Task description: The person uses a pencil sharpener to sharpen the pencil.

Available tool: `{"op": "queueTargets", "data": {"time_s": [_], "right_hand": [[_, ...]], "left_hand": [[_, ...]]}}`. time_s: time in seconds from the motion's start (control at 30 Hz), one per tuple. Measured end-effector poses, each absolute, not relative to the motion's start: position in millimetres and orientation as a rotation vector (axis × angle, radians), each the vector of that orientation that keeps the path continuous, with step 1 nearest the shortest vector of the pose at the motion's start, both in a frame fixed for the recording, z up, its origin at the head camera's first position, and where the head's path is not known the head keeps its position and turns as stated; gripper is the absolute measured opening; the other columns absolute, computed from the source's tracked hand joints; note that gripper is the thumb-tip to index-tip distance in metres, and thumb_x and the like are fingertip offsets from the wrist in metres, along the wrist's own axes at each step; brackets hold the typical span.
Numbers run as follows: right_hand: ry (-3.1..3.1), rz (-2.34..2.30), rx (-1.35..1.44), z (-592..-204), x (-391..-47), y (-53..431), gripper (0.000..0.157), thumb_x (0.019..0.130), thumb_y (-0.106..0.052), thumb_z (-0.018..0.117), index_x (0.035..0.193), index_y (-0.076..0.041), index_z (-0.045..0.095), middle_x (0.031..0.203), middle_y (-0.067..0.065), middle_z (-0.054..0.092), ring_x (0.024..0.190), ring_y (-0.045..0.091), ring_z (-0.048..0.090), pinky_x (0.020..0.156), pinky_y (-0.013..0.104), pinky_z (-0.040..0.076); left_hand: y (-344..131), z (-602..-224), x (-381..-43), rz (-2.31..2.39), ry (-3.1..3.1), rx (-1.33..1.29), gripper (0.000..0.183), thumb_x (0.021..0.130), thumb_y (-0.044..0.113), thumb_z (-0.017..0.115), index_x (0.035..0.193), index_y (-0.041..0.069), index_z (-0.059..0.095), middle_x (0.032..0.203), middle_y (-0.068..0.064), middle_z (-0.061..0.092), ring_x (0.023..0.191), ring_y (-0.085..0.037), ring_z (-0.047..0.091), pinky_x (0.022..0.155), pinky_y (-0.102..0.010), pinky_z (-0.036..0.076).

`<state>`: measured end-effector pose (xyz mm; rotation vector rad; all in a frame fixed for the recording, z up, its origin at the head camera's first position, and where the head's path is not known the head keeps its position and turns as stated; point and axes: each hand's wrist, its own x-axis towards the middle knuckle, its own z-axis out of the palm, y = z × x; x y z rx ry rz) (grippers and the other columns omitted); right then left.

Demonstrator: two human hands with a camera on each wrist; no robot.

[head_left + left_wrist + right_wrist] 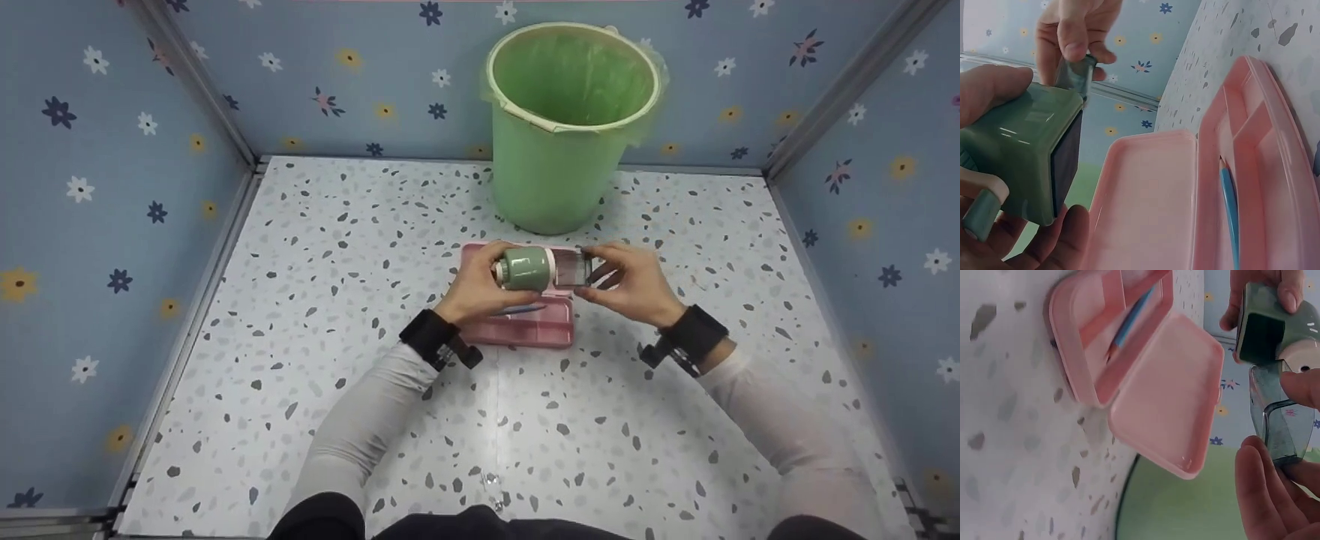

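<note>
My left hand [478,283] grips a green pencil sharpener [526,268] with a small crank handle [982,214], tilted on its side above a pink pencil case. Its dark square opening [1262,336] faces toward my right hand. Between thumb and fingers, my right hand [637,283] pinches a clear shavings drawer [1286,424], close beside that opening. Whether an edge of the drawer touches the body I cannot tell. Below, the pencil case [1148,197] lies with its lid laid back, and a blue pencil [1229,205] rests in one compartment.
Behind the pencil case stands a tall green bin [551,172] lined with a green bag. The speckled white tabletop [337,247] is bounded at the back and sides by blue flowered panels [375,75].
</note>
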<state>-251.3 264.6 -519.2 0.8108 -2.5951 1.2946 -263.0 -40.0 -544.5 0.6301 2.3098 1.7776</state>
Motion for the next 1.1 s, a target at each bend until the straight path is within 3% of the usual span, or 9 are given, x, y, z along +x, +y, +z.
{"op": "queueTargets", "data": {"time_s": [0.1,0.17,0.4,0.7,0.97,1.1], "right_hand": [[-2.625,1.425,0.781,-525.6,-246.3,259.9,0.066,0.082,-0.004,0.098,0.141,0.005,0.073,0.126,0.025,0.08,0.092,0.038,0.084,0.079,0.04,0.071],[-2.636,1.508,0.758,-529.6,-243.4,257.8,0.067,0.082,-0.003,0.098,0.143,0.004,0.072,0.125,0.025,0.079,0.094,0.038,0.084,0.082,0.036,0.071],[-2.606,1.801,0.712,-544.7,-237.1,254.5,0.062,0.085,0.009,0.089,0.144,0.009,0.069,0.13,0.031,0.075,0.096,0.012,0.082,0.085,0.03,0.07],[-2.568,1.893,0.687,-549.4,-236.8,246.0,0.057,0.079,0.01,0.093,0.134,0.009,0.074,0.117,-0.01,0.081,0.089,0.009,0.083,0.082,0.032,0.07],[-2.485,1.953,0.683,-546.5,-240.2,243.5,0.057,0.077,0.015,0.092,0.131,0.012,0.074,0.111,-0.011,0.084,0.084,0.011,0.083,0.076,0.03,0.07],[-2.482,1.895,0.667,-547.6,-241.6,249.2,0.049,0.079,0.012,0.092,0.126,0.012,0.076,0.103,-0.012,0.083,0.083,0.009,0.081,0.072,0.025,0.067]], "left_hand": [[-39.5,-542.4,-263.6,1.776,2.292,0.656,0.076,0.078,0.019,0.101,0.145,0.008,0.067,0.137,-0.014,0.073,0.121,-0.028,0.072,0.104,-0.043,0.064],[-39.4,-542.5,-263.8,1.761,2.284,0.682,0.077,0.078,0.021,0.102,0.146,0.009,0.067,0.135,-0.012,0.074,0.118,-0.026,0.072,0.102,-0.042,0.064],[-37.5,-544.4,-261.3,1.741,2.285,0.749,0.077,0.075,0.021,0.104,0.144,0.012,0.07,0.13,-0.008,0.078,0.114,-0.023,0.073,0.1,-0.043,0.064],[-22.8,-540.6,-256.9,1.652,2.306,0.781,0.081,0.076,0.023,0.103,0.148,0.014,0.067,0.133,-0.007,0.079,0.119,-0.022,0.075,0.106,-0.041,0.064],[-15.3,-532.4,-263.5,1.618,2.346,0.829,0.076,0.075,0.029,0.104,0.143,0.019,0.071,0.13,-0.001,0.08,0.114,-0.017,0.075,0.101,-0.037,0.063],[-8.3,-530.1,-268.9,1.597,2.332,0.84,0.077,0.075,0.033,0.105,0.143,0.021,0.071,0.131,0.0,0.079,0.114,-0.016,0.075,0.101,-0.037,0.063]]}}
